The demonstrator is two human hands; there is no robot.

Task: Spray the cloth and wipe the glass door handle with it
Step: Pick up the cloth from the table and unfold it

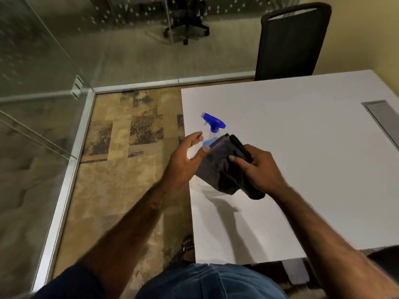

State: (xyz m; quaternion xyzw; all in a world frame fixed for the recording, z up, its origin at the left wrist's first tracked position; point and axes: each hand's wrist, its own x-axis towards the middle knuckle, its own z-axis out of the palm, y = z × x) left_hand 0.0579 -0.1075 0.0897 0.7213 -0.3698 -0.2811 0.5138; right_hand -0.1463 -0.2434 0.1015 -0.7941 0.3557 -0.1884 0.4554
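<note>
- Blue jeans (207,281) and a sandalled foot (187,248) are showing at the bottom edge, the foot standing on the patterned carpet (121,130) just beside the near left corner of the tabletop (302,130).
- Both bare forearms are reaching forward over that corner of the white tabletop.
- The right hand (259,169) is gripping a folded dark grey cloth (220,167); its fingers (239,161) are curling over the top fold, pinching it against the palm.
- The left hand (185,156) is lying against the cloth's left edge, thumb touching the fabric, its fingers (194,137) standing loosely spread and holding nothing.
- The cloth is hanging above the tabletop, its lower end drooping.
- A spray bottle (212,128) with a blue trigger head is standing upright on the tabletop just behind the cloth, its lower body hidden by the cloth and left hand.
- A grey inset panel (382,117) is lying in the tabletop at the right.
- A black chair (293,44) is standing at the far edge.
- Glass walls (43,61) in metal frames are enclosing the left and far sides; the door handle cannot be identified.
</note>
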